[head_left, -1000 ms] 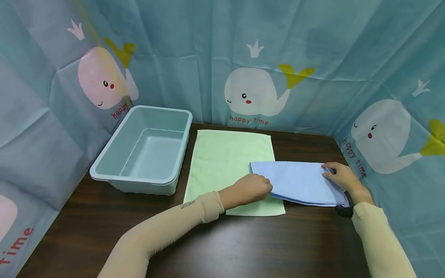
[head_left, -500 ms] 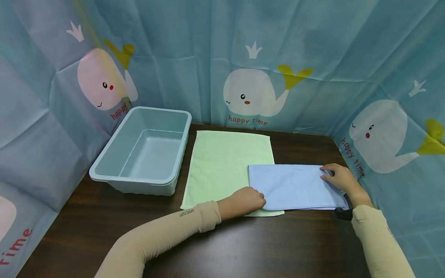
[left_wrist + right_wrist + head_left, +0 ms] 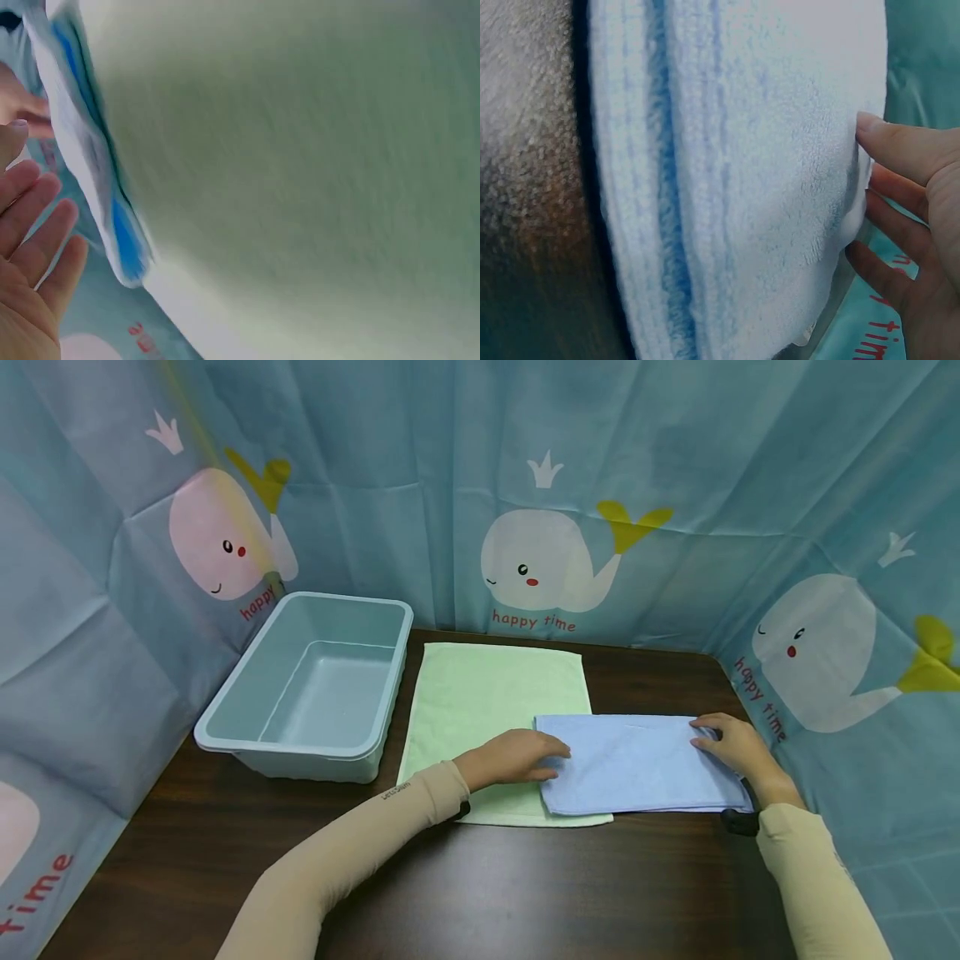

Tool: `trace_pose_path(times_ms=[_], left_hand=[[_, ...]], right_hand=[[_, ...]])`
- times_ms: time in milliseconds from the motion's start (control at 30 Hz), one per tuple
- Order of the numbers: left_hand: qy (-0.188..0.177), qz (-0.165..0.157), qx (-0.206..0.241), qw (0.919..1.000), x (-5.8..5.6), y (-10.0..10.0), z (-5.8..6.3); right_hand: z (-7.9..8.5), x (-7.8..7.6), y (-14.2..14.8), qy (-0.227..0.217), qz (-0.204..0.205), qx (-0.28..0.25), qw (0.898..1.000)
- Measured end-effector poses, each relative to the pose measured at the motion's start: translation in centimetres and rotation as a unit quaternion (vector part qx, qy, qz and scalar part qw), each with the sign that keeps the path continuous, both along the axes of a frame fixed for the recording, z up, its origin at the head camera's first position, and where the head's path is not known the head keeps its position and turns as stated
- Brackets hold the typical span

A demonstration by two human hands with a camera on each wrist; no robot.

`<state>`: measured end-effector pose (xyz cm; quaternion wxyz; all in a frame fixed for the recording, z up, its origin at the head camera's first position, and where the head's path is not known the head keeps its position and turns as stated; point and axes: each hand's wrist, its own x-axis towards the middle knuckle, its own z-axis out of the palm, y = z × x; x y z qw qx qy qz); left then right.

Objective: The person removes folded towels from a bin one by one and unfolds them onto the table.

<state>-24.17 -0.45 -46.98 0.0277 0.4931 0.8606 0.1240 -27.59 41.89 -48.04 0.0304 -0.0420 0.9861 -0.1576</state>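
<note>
A folded light-blue towel (image 3: 637,768) lies flat, its left part over a pale-green towel (image 3: 487,693) spread on the table. My left hand (image 3: 517,756) hovers by the blue towel's left edge with relaxed, parted fingers. In the left wrist view those fingers (image 3: 45,247) hold nothing, and the layers of the blue towel's fold (image 3: 97,165) show beside them. At the far right corner, my right hand (image 3: 738,747) pinches the blue towel lightly. The right wrist view shows the thumb (image 3: 900,142) on the towel's face (image 3: 795,150), other fingertips partly behind its edge.
A grey-blue plastic basin (image 3: 360,750), with nothing in it, stands at the left of the green towel. The dark wooden table (image 3: 510,893) extends toward me. A blue curtain (image 3: 375,510) printed with whales encloses the back and sides.
My left hand drew the blue towel's near-left corner toward me, straightening its front edge, then let go and moved up and back a little. The right hand stays at its corner.
</note>
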Motion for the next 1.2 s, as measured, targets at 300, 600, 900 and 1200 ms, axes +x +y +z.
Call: trace_pose_path(times_ms=[300,600,900,1200], left_hand=[[0.027,-0.110,-0.013,0.9934,1.8,0.5,-1.2],[-0.022,-0.087,0.008,0.9959,2.1,0.7,-1.4],[-0.061,-0.111,0.022,0.9917,2.6,0.8,-1.3],[-0.045,-0.056,0.078,0.9944,0.4,0.5,-0.7]], right_hand=[[-0.1,-0.1,0.1,-0.001,-0.006,0.000,1.000],[-0.1,-0.1,-0.1,-0.009,-0.006,-0.002,1.000],[0.2,0.2,0.0,-0.011,0.000,-0.011,1.000],[0.3,0.5,-0.1,-0.020,-0.009,-0.019,1.000]])
